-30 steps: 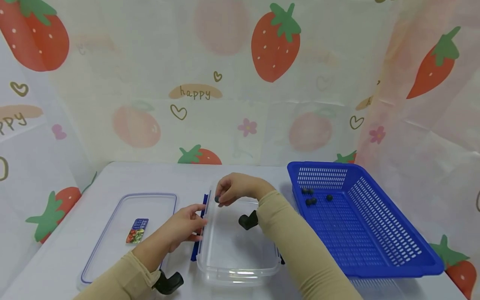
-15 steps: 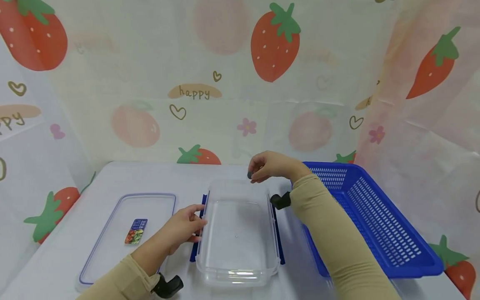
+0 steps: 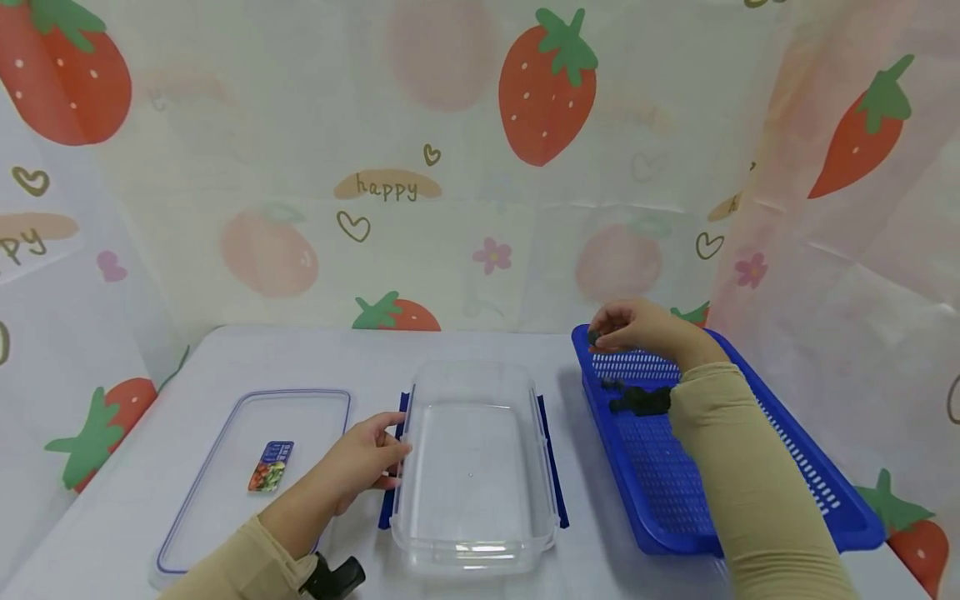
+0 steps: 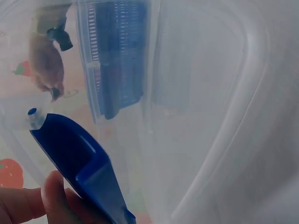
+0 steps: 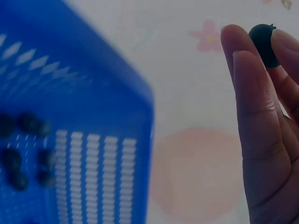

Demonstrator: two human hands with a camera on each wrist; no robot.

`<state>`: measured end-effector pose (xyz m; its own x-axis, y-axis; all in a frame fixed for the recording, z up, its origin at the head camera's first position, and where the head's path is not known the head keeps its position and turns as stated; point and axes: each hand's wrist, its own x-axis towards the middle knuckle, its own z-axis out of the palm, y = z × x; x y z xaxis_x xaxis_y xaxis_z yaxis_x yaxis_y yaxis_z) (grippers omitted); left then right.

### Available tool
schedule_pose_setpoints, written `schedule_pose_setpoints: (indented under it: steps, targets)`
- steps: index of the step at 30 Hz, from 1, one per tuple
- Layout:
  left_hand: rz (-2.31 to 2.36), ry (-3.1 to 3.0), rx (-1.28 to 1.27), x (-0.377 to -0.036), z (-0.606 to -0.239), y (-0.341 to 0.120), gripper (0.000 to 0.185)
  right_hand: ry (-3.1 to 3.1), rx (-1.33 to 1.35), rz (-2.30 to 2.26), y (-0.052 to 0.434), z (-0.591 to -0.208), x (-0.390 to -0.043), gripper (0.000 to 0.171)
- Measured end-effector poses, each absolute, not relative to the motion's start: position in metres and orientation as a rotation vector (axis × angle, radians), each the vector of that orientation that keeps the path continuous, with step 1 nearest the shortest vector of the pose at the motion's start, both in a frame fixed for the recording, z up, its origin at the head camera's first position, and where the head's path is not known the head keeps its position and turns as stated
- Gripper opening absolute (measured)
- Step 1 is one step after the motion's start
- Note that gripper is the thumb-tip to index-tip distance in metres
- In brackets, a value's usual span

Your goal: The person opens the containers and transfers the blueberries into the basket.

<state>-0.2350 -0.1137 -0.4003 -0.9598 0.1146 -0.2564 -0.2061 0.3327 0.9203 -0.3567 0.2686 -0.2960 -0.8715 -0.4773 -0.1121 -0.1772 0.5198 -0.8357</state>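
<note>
Between thumb and fingertips, my right hand (image 3: 645, 329) pinches a dark blueberry (image 5: 264, 45), its small crown showing in the right wrist view. That hand is over the far left corner of a blue plastic basket (image 3: 675, 467). Inside the basket lie several more blueberries (image 5: 11, 161), partly hidden by the wrist strap in the head view. My left hand (image 3: 367, 454) holds the left side of a clear plastic box (image 3: 472, 467), thumb at the rim. In the left wrist view its fingertips (image 4: 55, 186) are against the box's blue latch (image 4: 79, 154).
Left of the box lies a clear lid with a blue seal (image 3: 208, 454), with a small printed label (image 3: 270, 467) on it. A second blue latch (image 3: 553, 462) hangs on the box's right side. A printed cloth backdrop (image 3: 480, 275) stands behind the white table (image 3: 390, 354).
My right hand has moved right, from over the far left of the clear box to over the blue basket, with the blueberry still pinched. The left hand stays at the box.
</note>
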Motion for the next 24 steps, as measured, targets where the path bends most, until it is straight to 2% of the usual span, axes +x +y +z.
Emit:
schedule_pose_setpoints:
  steps: [11,24]
  targets:
    - [1.680,2.295,-0.083,-0.230,-0.397,-0.117,0.054,2.442,-0.397,-1.263,0.313,-0.331,-0.360,0.022]
    - [1.685,2.277,-0.079,-0.231,-0.400,-0.116,0.055,2.475,-0.237,-1.154,0.327,-0.358,-0.360,0.019]
